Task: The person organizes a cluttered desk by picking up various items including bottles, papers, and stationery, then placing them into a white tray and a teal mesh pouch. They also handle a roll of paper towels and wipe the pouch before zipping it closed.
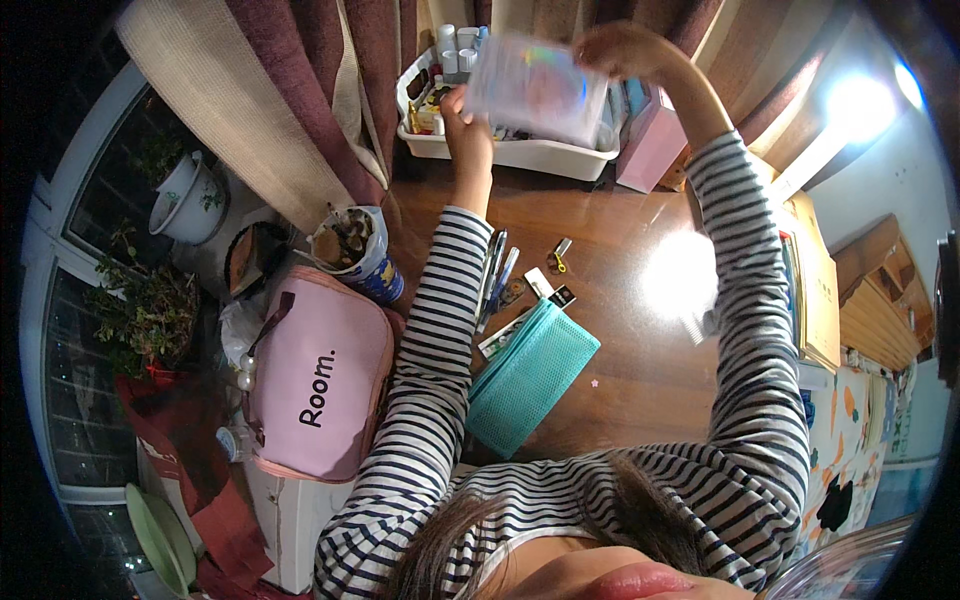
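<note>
Both my hands hold a translucent plastic case above a white plastic basket at the far side of the table. The case is tilted and blurred, and coloured patches show through it. My left hand grips its lower left corner. My right hand is bent over its upper right edge, fingers partly hidden. White-capped bottles and small packages stand in the basket's left part; the case covers much of the rest. Nearer me, a turquoise mesh pouch lies on the wooden table.
Several pens and a small metal clip with a yellow part lie by my left forearm. A pink bag and a lined bin stand left. Right are a pink box, a lit lamp and stacked folders.
</note>
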### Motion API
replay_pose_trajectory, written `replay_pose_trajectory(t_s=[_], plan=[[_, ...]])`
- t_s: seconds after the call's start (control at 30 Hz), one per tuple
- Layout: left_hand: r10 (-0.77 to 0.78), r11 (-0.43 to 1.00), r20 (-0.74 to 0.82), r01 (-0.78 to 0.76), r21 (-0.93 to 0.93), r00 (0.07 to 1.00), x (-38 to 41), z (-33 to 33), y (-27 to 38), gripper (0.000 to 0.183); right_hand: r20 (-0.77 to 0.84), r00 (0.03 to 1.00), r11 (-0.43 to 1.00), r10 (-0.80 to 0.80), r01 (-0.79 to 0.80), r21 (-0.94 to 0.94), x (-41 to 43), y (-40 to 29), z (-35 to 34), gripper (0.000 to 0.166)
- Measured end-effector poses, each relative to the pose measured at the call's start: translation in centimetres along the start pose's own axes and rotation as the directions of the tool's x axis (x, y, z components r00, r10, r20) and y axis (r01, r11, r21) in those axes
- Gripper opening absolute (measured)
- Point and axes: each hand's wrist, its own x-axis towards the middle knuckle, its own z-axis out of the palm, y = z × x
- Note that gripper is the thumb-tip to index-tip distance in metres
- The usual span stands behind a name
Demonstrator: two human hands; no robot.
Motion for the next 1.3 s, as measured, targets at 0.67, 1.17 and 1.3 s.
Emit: replay_pose_trajectory(t_s=[0.67, 1.17, 1.3], plan=[[-0.192, 0.94, -0.152, 0.227, 0.256, 0.969, -4.1, -0.5, -5.1, 0.033, -0.637, 0.771, 0.824, -0.006, -0.357, -0.44, 18.6, 5.2, 6.8, 0.023], [-0.106, 0.91, -0.141, 0.153, 0.386, 0.984, -5.5, 0.6, -3.9, 0.034, -0.744, 0.667, 0.912, -0.024, -0.29, -0.29, 21.7, 8.9, 1.7, 0.019], [-0.126, 0.912, -0.148, 0.173, 0.372, 0.981, -5.5, 0.2, -3.5, 0.036, -0.719, 0.69, 0.977, 0.083, -0.2, -0.078, 22.4, 10.1, 0.1, 0.023]])
